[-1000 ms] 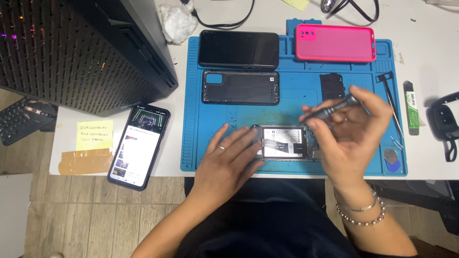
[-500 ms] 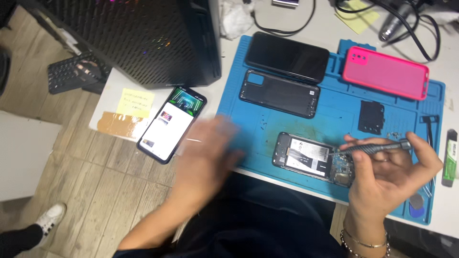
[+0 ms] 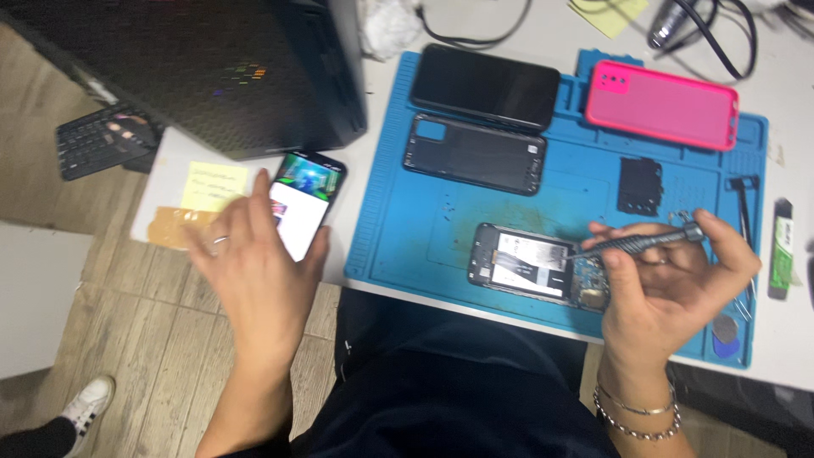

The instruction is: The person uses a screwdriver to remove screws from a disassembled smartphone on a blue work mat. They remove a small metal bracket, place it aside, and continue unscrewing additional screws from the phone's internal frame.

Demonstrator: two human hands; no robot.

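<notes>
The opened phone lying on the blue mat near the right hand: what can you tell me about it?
The opened phone lies flat near the front edge of the blue mat, back cover off. Its dark frame surrounds a pale battery with a black strip, and a circuit board shows at its right end. The right hand holds a slim grey screwdriver whose tip points at that board end. The left hand is away from it, on another phone.

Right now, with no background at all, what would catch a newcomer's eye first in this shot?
Probably the bright pink phone case at the far right corner of the blue work mat. Next comes the opened phone at the mat's near edge, where the right hand holds a screwdriver over its exposed insides. Off the mat, the left hand rests on a lit phone beside a yellow sticky note.
</notes>
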